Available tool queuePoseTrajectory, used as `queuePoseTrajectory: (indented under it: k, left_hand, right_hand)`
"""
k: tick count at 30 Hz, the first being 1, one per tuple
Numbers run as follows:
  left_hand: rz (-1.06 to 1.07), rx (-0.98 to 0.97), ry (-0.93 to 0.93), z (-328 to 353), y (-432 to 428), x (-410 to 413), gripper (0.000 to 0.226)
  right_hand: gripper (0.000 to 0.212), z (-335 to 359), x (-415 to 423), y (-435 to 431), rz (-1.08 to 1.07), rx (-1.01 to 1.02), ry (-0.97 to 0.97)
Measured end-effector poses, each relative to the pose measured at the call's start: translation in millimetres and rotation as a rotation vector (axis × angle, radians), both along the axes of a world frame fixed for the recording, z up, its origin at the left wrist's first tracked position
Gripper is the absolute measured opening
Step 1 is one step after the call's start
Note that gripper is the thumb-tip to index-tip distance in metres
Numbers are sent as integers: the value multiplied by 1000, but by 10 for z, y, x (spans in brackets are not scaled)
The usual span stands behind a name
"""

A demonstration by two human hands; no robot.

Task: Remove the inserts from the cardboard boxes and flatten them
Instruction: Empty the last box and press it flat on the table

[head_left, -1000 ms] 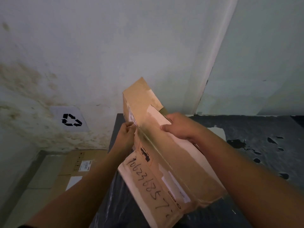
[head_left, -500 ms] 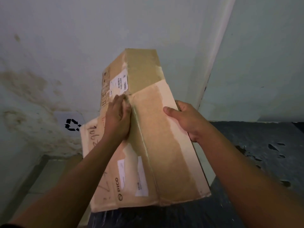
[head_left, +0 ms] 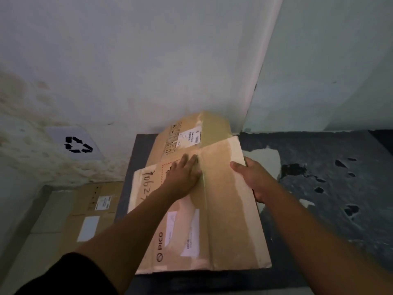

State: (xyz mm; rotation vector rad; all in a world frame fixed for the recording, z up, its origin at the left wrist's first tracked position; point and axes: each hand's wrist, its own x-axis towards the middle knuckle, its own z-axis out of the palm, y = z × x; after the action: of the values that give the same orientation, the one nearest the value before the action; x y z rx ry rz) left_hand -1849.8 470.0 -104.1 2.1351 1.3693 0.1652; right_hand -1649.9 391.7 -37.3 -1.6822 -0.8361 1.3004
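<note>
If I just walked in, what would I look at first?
The big brown cardboard box in the middle, lying nearly flat on a dark surface. The left hand presses flat on it while the right hand grips its right edge. A black recycling symbol marks the stained wall at left.

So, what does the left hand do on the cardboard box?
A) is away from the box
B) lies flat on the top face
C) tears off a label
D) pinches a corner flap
B: the left hand lies with straight fingers on the top face of the cardboard box, while the right hand grips its right edge.
</note>
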Motion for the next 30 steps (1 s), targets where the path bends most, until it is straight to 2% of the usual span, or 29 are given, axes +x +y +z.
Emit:
queuePoseTrajectory:
  k: [4,12,14,16,19,22,24,26,30]
  left_hand:
    - [-133,-60,161,-360,-30,184,68]
    - [-91,-297,357,-891,-273,373,70]
    - [-86,-330,407,-1022,-336,398,72]
    - [-90,-319,451,-1126,-384,421,73]
    - [-87,-277,471,-1213,-407,425,75]
    - [-56,-206,435,-1232,-445,342,70]
    - [10,-122,405,-1252,-505,186,69]
    - [165,-90,393,-1267,-583,-59,73]
    - [543,-210,369,-1255,-699,-508,90]
  right_hand:
    - [35,-209,185,-54,52,-27,-182]
    - [39,-946,369,-152,22,-192,-447]
    - [49,-1149,408,-188,56,-274,-519]
    - [68,-1317,388,-209,99,-345,-598]
    - [94,-1477,271,-224,108,-422,-806]
    - [95,-1682,162,-289,257,-502,-871]
    - [92,-1795,135,-341,349,-546,-876]
    - [93,-1831,144,-355,372,-557,-894]
    - [96,-1787,185,-321,351,-570,-873]
